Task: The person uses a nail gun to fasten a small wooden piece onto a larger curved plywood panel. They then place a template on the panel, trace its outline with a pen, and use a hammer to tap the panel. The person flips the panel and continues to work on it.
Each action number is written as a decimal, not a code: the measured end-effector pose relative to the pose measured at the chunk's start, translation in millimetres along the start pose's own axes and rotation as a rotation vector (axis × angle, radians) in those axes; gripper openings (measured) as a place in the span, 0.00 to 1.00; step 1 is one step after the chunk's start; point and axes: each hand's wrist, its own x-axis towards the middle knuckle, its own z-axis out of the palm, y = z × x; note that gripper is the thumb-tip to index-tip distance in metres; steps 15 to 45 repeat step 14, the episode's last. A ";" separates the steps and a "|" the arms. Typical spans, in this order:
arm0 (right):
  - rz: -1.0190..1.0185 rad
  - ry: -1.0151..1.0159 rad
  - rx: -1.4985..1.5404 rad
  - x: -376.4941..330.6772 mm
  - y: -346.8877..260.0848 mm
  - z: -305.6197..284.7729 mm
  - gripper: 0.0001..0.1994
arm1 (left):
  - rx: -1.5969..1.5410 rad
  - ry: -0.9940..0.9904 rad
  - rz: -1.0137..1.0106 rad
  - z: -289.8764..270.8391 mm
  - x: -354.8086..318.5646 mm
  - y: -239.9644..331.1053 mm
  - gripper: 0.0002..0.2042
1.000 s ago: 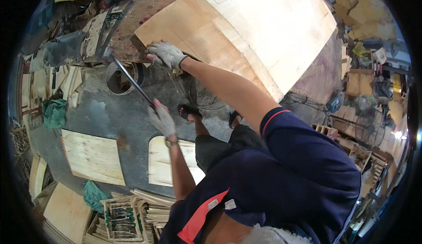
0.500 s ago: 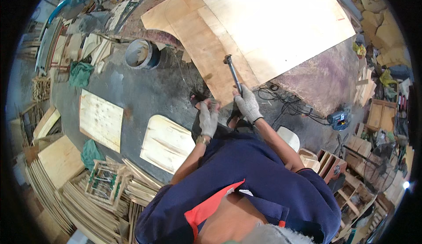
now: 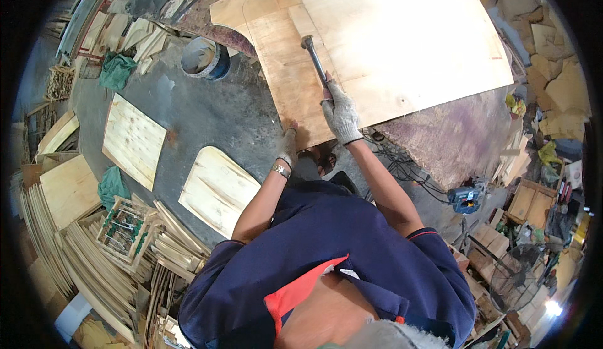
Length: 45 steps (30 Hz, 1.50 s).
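Note:
My right hand (image 3: 342,113), in a pale knit glove with bare fingertips, is closed around the handle of a hammer (image 3: 317,63). The hammer's dark head is over a large plywood sheet (image 3: 282,72), pointing away from me. At the sheet's near left corner, my left hand (image 3: 289,147), gloved the same way and with a watch at the wrist, grips the edge. Its lower fingers are hidden. The sheet has a curved cut-out on its left side and pencil lines, and its right part is bright with glare.
A purple-stained worktop (image 3: 433,138) shows under the sheet. A blue jigsaw (image 3: 466,199) and black cords lie to the right. Two plywood pieces (image 3: 135,141) and a bucket (image 3: 204,59) are on the floor at left. Stacked thin boards (image 3: 94,273) fill the lower left.
My right hand and the hammer have moved forward and left over the sheet. My left hand has come down from mid-air onto the sheet's near corner. The view has shifted slightly.

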 end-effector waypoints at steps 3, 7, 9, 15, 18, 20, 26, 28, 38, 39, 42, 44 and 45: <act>0.028 -0.023 0.024 5.5 2.4 8.1 0.30 | 0.116 0.150 0.002 5.6 -16.6 12.6 0.22; 0.052 -0.151 -0.148 17.4 22.5 11.1 0.33 | 0.129 0.155 0.006 6.6 -26.3 12.5 0.22; 0.027 -0.059 -0.112 13.7 30.3 15.1 0.33 | 0.098 0.101 0.039 0.9 -22.8 10.1 0.23; 0.098 -0.236 -0.270 11.7 62.6 8.0 0.37 | 0.001 0.038 0.005 -8.6 -8.0 -1.3 0.30; 0.098 -0.236 -0.270 11.7 62.6 8.0 0.37 | 0.001 0.038 0.005 -8.6 -8.0 -1.3 0.30; 0.098 -0.236 -0.270 11.7 62.6 8.0 0.37 | 0.001 0.038 0.005 -8.6 -8.0 -1.3 0.30; 0.098 -0.236 -0.270 11.7 62.6 8.0 0.37 | 0.001 0.038 0.005 -8.6 -8.0 -1.3 0.30; 0.098 -0.236 -0.270 11.7 62.6 8.0 0.37 | 0.001 0.038 0.005 -8.6 -8.0 -1.3 0.30; 0.098 -0.236 -0.270 11.7 62.6 8.0 0.37 | 0.001 0.038 0.005 -8.6 -8.0 -1.3 0.30; 0.098 -0.236 -0.270 11.7 62.6 8.0 0.37 | 0.001 0.038 0.005 -8.6 -8.0 -1.3 0.30; 0.098 -0.236 -0.270 11.7 62.6 8.0 0.37 | 0.001 0.038 0.005 -8.6 -8.0 -1.3 0.30; 0.098 -0.236 -0.270 11.7 62.6 8.0 0.37 | 0.001 0.038 0.005 -8.6 -8.0 -1.3 0.30; 0.098 -0.236 -0.270 11.7 62.6 8.0 0.37 | 0.001 0.038 0.005 -8.6 -8.0 -1.3 0.30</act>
